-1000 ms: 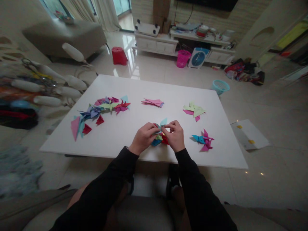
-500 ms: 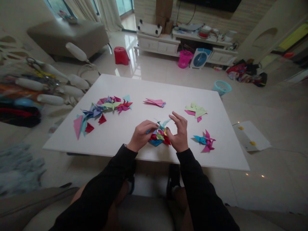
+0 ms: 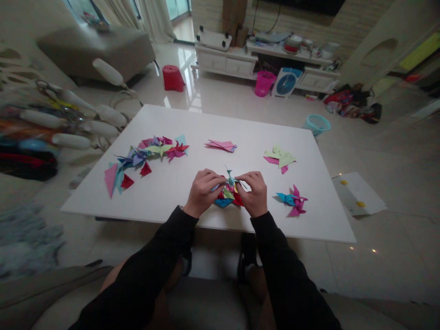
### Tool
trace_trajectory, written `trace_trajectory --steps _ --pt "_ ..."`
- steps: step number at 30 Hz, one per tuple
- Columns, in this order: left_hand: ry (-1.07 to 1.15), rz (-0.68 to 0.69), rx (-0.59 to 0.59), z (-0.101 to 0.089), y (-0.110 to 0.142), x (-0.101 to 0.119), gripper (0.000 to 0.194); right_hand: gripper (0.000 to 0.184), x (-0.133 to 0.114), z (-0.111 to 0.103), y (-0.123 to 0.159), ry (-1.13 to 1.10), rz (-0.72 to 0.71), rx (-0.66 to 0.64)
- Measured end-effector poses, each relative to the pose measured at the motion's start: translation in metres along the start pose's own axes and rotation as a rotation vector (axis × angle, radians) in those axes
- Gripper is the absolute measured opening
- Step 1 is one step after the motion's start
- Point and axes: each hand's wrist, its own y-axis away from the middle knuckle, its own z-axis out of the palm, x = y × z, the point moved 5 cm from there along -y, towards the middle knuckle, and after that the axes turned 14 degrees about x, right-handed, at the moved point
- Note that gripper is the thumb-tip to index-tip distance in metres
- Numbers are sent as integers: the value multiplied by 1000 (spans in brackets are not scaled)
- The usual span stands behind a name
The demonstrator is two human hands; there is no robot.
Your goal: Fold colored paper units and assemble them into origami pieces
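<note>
Between my two hands is a light teal origami crane (image 3: 231, 179), its neck or tail pointing away from me. My left hand (image 3: 205, 190) pinches its left side between thumb and fingers. On the other side my right hand (image 3: 252, 190) pinches the right wing. Just under and nearer to me lies a cluster of folded papers (image 3: 225, 201) in red, blue, green and yellow, partly covered by my hands. Right of my right hand rest a blue and magenta pair of origami cranes (image 3: 294, 200).
The white table (image 3: 185, 192) also bears a large group of folded cranes (image 3: 154, 150) at left, pink folded strips (image 3: 222, 145) at the back, and green and pink folded pieces (image 3: 281, 158) at right. A teal basket (image 3: 317, 123) stands on the floor beyond the right corner.
My right hand's fingers have come down from a raised, spread pose and closed on the crane's right wing. My left hand keeps its pinch, nearly in place.
</note>
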Motion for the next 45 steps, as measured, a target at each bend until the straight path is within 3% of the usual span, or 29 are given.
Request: trace_trajectory --steps 13,24,45 --pt "26 -86 5 5 5 1 6 12 -2 5 4 16 -2 -14" --pt "33 -190 79 5 7 2 6 11 -5 10 8 60 34 -13" --pt "57 -212 39 9 9 0 6 15 -4 11 10 73 60 28"
